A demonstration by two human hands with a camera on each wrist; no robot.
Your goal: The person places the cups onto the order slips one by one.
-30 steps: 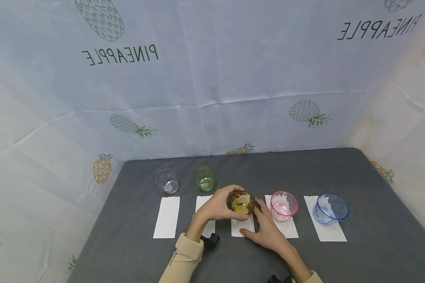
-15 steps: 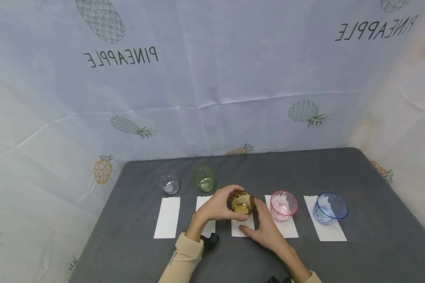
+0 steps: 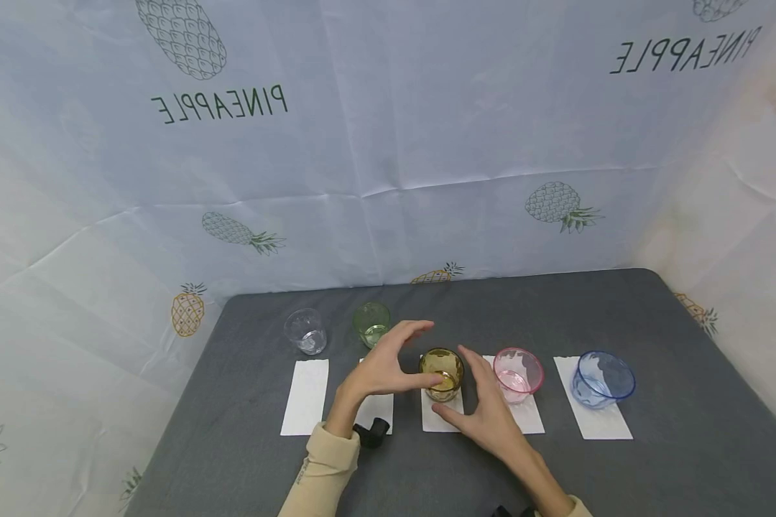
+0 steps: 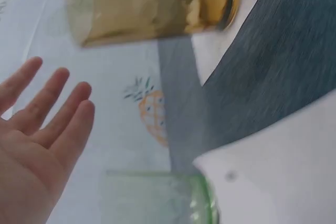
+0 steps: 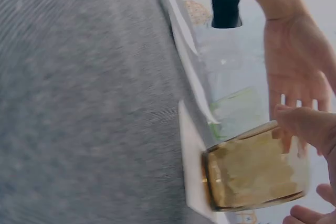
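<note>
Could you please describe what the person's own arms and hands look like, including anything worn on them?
Both the left hand and right hand look ungloved. The left sleeve is cream, with a thick cuff and small dark lettering, too small to read. Only a bit of the cream right sleeve shows. A small black device sits at the left wrist, and another dark one near the right.

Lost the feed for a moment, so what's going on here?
A person's left hand and right hand are open on either side of an amber glass, which stands on the middle paper strip. A pink glass and a blue glass stand on the strips to the right; a clear glass and a green glass stand beyond the two left strips.
</note>
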